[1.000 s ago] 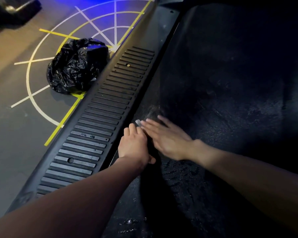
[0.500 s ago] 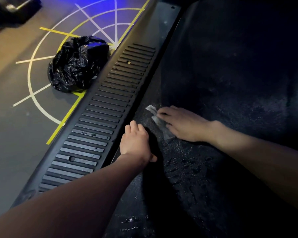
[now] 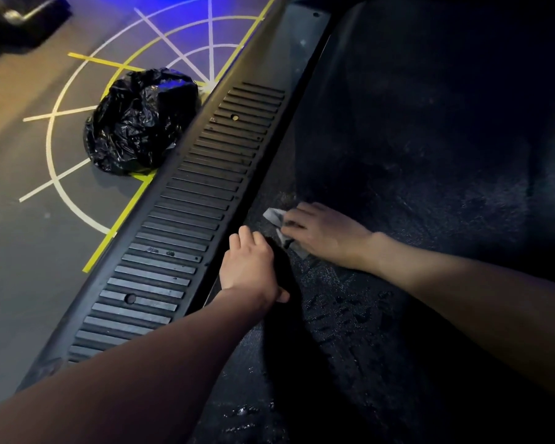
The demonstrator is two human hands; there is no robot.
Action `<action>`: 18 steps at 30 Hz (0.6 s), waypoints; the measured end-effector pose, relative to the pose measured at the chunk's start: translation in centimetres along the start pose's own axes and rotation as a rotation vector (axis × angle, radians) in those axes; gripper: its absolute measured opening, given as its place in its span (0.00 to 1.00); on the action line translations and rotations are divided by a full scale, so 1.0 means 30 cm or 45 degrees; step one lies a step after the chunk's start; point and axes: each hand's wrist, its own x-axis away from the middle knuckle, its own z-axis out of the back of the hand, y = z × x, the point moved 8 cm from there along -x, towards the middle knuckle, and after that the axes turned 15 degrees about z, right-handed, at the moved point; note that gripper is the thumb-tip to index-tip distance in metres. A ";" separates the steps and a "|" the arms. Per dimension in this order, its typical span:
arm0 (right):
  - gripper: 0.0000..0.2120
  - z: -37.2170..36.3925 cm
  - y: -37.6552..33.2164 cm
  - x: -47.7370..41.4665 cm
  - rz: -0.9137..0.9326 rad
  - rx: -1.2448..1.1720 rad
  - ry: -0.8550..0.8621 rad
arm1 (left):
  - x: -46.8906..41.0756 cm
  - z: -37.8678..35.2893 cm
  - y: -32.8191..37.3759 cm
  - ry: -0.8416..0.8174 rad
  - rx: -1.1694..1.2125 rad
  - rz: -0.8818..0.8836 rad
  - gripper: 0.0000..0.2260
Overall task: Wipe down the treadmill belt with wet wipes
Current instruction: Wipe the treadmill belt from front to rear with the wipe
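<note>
One stroke onward: right hand [image 3: 326, 233], flat fingers pressing the wet wipe [image 3: 274, 216] peeking past its fingertips, is pulling clear of left hand [image 3: 250, 267], whose curled fingers are gripping the belt [image 3: 414, 193] edge.

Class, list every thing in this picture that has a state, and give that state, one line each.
Treadmill belt: wet in patches, lower part.
Wet wipe: crumpled, pressed onto the belt.
Right hand: fingers flat, pressing the wipe.
Left hand: rests at the belt's left edge; grip unclear.
Black bag: crumpled, on the floor beside the side rail.
</note>
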 end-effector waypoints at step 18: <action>0.17 0.025 -0.109 0.022 -0.061 -0.122 0.165 | 0.008 -0.001 0.010 -0.009 -0.064 -0.001 0.43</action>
